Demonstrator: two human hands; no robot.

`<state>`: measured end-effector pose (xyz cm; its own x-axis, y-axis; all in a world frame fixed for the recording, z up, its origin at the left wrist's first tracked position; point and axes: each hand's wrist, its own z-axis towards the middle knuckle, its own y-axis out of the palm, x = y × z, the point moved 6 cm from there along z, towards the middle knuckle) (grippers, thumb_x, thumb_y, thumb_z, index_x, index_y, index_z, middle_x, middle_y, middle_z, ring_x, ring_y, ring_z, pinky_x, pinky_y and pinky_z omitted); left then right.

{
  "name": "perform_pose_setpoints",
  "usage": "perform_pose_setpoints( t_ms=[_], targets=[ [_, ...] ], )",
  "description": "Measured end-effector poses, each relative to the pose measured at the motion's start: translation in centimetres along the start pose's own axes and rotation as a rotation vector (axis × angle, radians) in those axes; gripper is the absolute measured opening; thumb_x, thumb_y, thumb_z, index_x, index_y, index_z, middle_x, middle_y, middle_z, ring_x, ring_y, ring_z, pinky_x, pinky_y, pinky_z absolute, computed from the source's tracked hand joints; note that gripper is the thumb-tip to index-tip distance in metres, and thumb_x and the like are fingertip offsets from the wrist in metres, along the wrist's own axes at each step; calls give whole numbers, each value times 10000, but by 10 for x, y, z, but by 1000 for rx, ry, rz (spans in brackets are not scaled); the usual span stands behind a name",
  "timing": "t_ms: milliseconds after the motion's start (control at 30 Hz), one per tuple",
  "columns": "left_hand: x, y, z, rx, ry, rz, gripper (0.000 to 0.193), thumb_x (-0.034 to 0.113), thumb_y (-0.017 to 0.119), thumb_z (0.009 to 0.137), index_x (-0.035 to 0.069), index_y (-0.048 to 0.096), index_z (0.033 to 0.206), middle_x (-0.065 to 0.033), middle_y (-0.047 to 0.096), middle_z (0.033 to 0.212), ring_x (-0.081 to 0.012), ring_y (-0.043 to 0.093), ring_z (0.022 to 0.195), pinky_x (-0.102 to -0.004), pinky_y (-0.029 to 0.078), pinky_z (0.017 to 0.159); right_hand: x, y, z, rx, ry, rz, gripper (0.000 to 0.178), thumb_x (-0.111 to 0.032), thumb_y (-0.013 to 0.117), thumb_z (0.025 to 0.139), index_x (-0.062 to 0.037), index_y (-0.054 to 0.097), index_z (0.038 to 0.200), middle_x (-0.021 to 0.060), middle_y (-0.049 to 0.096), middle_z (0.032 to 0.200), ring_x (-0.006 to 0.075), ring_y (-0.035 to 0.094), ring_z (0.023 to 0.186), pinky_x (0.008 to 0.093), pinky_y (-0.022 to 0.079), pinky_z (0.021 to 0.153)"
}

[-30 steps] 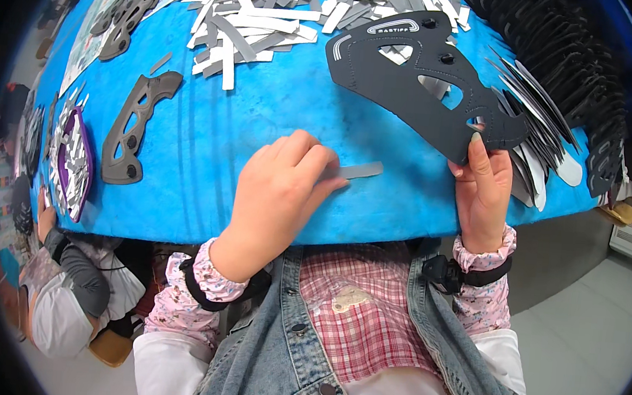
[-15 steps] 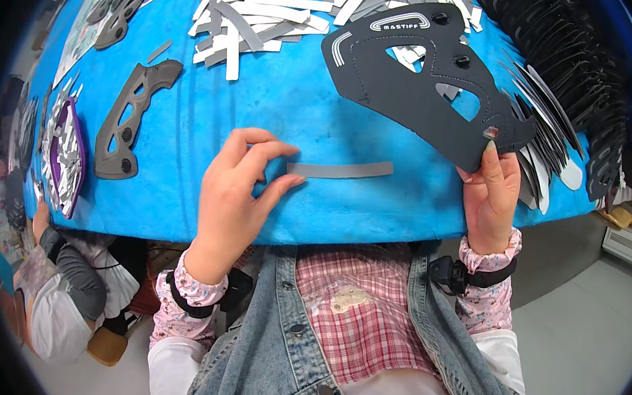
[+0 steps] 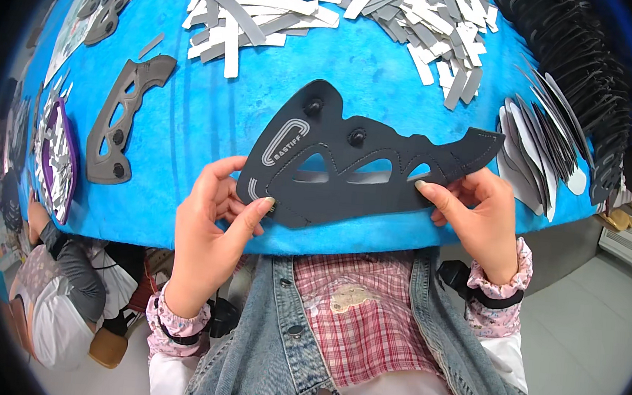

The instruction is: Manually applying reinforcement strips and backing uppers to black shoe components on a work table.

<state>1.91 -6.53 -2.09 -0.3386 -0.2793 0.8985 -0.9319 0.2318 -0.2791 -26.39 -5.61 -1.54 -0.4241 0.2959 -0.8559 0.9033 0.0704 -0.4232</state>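
A black flat panel (image 3: 345,201) with stitching, two round snaps and several cut-outs is held tilted over the near edge of the blue table. My left hand (image 3: 214,215) pinches its left end, thumb on the front and fingers curled at the edge and behind. At the other side, my right hand (image 3: 481,218) grips it near the narrow end, its thumb by the smallest cut-out. Through the lower part of the cut-outs a light grey strip (image 3: 369,178) shows behind the panel; most of it is hidden.
Grey and white strips (image 3: 263,15) lie heaped at the back. A brown-grey cut-out panel (image 3: 106,133) and a purple-rimmed tray (image 3: 71,178) of strips are at left. Dark and white flat pieces (image 3: 535,152) and a row of black panels (image 3: 565,54) line the right. Another person (image 3: 63,296) sits lower left.
The black panel has come down and left, turned so its snaps face away from me, over where the grey strip lay. My left hand has left the strip and taken the panel's left end.
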Motion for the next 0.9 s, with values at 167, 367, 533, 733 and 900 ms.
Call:
perform_pose_setpoints(
  t_ms=[167,367,533,733,900],
  targets=[
    [3,4,5,1,-20,32,463,31,661,842,-28,433,1241,-46,619,810,-41,526,558,-165,399,484,4,-1,4,-28,80,52,247,-128,768,787,28,580,749,27,587,596,50,549,481,182,398,426],
    [-1,1,9,13,8,94,463,20,672,830,-9,441,1231,-22,593,731,-20,501,519,-152,365,462,6,-2,7,-72,125,110,213,-112,741,813,26,579,808,19,585,608,46,548,480,176,397,412],
    [-2,2,10,-18,-59,10,404,23,694,816,-1,487,1163,-9,598,690,-11,502,518,-148,354,447,10,-4,8,-109,196,267,194,-100,707,841,29,583,916,23,595,653,52,554,487,180,419,407],
    [-5,-1,11,-17,-51,-123,409,18,697,808,0,493,1162,-32,622,762,-30,547,586,-152,387,479,13,-4,7,-143,202,302,190,-95,695,850,27,586,948,31,600,683,60,550,484,185,439,415],
    [-5,1,7,23,34,-72,479,23,714,794,17,491,1217,-20,614,778,-29,537,598,-151,376,490,10,-4,7,-131,214,342,205,-102,679,863,27,576,986,53,622,757,67,561,510,195,457,435]
  ],
)
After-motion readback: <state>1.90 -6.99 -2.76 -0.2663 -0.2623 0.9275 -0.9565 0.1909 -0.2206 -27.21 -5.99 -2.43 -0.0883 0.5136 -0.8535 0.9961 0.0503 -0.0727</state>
